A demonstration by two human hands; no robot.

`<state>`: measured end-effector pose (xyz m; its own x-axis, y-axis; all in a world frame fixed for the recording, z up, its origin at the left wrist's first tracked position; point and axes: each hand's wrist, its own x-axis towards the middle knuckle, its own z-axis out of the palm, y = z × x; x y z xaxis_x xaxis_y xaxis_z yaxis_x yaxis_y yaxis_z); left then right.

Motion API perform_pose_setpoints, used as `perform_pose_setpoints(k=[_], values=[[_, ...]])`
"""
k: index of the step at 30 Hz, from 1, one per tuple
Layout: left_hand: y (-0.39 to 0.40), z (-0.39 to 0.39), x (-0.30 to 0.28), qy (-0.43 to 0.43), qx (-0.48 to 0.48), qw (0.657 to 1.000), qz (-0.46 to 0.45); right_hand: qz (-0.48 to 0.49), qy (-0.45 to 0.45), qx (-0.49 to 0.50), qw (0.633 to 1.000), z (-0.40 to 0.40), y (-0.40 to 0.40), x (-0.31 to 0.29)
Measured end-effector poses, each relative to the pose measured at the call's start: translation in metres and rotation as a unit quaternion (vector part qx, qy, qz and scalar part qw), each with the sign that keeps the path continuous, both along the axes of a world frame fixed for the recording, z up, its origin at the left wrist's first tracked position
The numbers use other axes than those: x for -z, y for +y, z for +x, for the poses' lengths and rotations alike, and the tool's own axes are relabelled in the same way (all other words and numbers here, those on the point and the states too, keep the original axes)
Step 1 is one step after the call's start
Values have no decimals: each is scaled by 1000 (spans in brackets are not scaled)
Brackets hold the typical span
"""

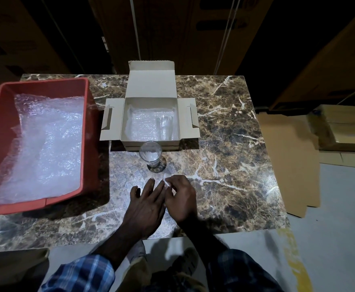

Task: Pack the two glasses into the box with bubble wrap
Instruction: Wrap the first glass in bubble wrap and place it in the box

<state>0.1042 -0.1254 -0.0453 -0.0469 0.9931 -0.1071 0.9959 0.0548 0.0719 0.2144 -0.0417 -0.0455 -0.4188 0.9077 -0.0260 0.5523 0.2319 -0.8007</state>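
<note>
Two clear drinking glasses are in view. One clear glass (165, 128) lies on its side inside the open tan cardboard box (150, 85), toward the box's right half, resting on the sheet of bubble wrap lining (143, 125) the bottom. The second clear glass (151, 153) stands upright on the brown marble-patterned table (225, 133), just beside the box's near wall at 6 o'clock from it, with a bit of white material inside.

One box, its lid flap raised at 12 o'clock and two side flaps spread at 9 and 3 o'clock. One red plastic bin (46, 85) sits at 9 o'clock from the box, holding a loose pile of bubble wrap sheets (44, 144).

Both hands rest at 6 o'clock from the standing glass, apart from it. The left hand (146, 204) lies flat, fingers straight and spread on what looks like a transparent sheet on the tabletop. The right hand (182, 197) has curled fingers pinching a small white scrap of wrap (166, 183) at its fingertips, touching the left hand's fingers.

At 3 o'clock beyond the table lie flat cardboard sheets (288, 154) on the floor.
</note>
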Motion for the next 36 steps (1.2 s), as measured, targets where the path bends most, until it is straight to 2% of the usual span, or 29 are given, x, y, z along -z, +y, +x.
perform_pose_setpoints(k=[5, 7, 10, 13, 20, 28, 31, 36], values=[[-3, 0, 3, 7, -6, 1000, 1, 31, 11, 20, 999, 10, -1, 4], [-4, 0, 4, 4, -14, 1000, 6, 70, 2, -14, 997, 17, 4, 2], [-2, 0, 5, -12, -30, 999, 20, 165, -87, -93, 978, 31, 17, 8], [5, -1, 4, -37, -48, 997, 53, 192, -169, -114, 960, 39, 26, 10], [25, -2, -2, -24, -68, 986, 151, 292, -193, -168, 922, 39, 41, 7], [26, -2, 0, -6, -48, 979, 198, 271, -170, -226, 920, 36, 50, 1], [29, -2, 3, -55, -107, 980, 156, 225, -153, -225, 936, 40, 51, -3], [27, -1, 7, -167, -208, 956, 121, 219, -173, -214, 936, 36, 55, -4]])
